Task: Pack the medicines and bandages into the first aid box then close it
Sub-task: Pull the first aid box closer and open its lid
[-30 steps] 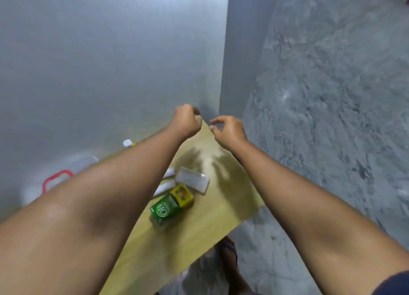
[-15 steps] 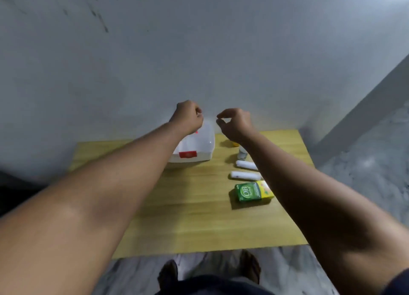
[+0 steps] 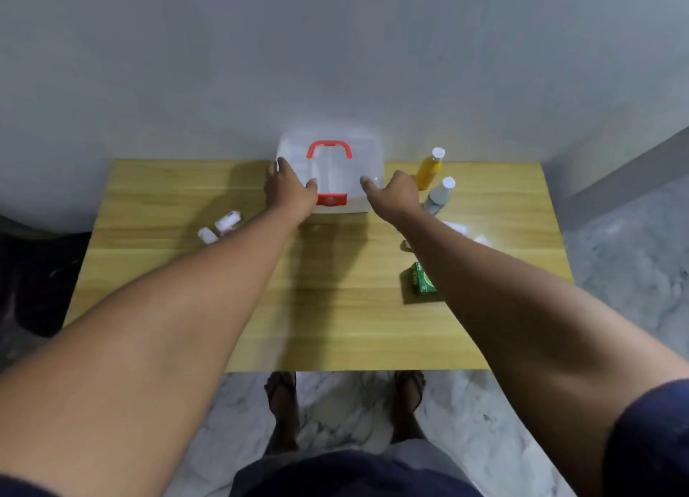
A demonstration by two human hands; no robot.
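Left hand and right hand, fingers spread and unclenched, are touching the translucent white plastic first aid box with red handle at table's 12 o'clock; lid closed.

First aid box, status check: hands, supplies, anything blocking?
Left hand and right hand open at first aid box, one each side. Lid shut, red latch down. Bottles, green carton, bandage rolls unpacked on table. Nothing blocking.

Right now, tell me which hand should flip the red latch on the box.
Left. The left hand already rests at the first aid box, thumb beside the red latch; the right hand sits farther off.
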